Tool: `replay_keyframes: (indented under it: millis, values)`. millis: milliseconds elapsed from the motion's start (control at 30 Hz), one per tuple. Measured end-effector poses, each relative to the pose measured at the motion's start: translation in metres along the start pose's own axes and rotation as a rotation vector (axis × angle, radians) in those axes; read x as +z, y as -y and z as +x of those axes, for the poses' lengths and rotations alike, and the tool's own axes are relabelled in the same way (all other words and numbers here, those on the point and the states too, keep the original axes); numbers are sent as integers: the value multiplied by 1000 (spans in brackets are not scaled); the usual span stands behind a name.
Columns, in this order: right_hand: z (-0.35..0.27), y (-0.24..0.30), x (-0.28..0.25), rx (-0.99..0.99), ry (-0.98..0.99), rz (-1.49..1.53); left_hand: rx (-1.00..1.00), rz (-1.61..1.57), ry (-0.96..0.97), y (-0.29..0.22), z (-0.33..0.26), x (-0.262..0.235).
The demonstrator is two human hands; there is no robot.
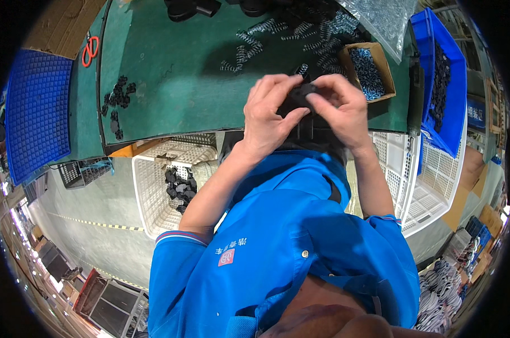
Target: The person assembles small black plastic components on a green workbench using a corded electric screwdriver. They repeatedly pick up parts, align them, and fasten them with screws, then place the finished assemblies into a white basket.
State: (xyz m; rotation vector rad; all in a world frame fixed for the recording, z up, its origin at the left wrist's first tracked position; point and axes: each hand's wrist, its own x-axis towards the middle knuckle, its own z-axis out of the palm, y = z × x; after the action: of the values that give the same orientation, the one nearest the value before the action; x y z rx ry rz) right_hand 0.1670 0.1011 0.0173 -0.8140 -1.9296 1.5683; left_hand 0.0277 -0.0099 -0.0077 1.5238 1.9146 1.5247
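Note:
A small black plastic part [303, 94] is pinched between the fingertips of both hands, just above the table's near edge. My left hand [268, 112] grips it from the left with thumb and fingers. From the right, my right hand [343, 110] closes on it, the thumb pressed against its face. A metal coil spring [303, 69] shows at the part's far side; whether it is seated in the part I cannot tell. Loose coil springs [246, 48] lie scattered beyond my hands. Fingers hide much of the part.
A cardboard box [387, 73] of small metal pieces stands right on the green table [170, 84], near a plastic bag [387, 25]. Black parts [118, 97] and orange-handled scissors [90, 52] lie left. White crates [145, 191] [387, 163] flank me; a blue bin [455, 96] stands right.

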Motion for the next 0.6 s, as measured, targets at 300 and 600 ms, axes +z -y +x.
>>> replay_keyframes:
  millis: [300, 600]
  values:
    - [49, -23, -24, -19, -64, -189, -387, 85, 145, 20, 7, 16]
    - [60, -26, -15, -14, 13, -519, -398, 85, 133, 21, 5, 25]
